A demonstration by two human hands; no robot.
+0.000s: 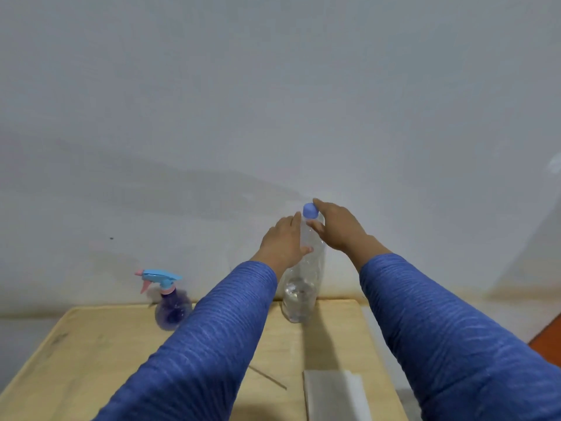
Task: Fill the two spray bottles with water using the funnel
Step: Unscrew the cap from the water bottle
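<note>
I see a pale wooden table (91,360) set against a plain white wall (273,86), which fills most of the head view. Both of my arms reach forward in ribbed blue sleeves (440,323) over the tabletop.

At the table's far edge stands a tall clear plastic water bottle (300,296), upright, its long axis vertical and its blue screw cap (310,210) pointing straight up. A little water sits in its lower part.

My left hand (282,241) wraps the bottle's upper body from the left, fingers curled round it and the thumb across its near side. My right hand (340,226) is at the neck from the right, fingers spread, the forefinger reaching past the cap and the thumb lying on the shoulder below it; I cannot tell whether it truly grips.

A folded white cloth (334,396) lies flat near the front right.

Left of the big bottle, well apart, a small purple-tinted spray bottle (171,311) stands upright, its light blue trigger head (159,278) with pink nozzle pointing left.
</note>
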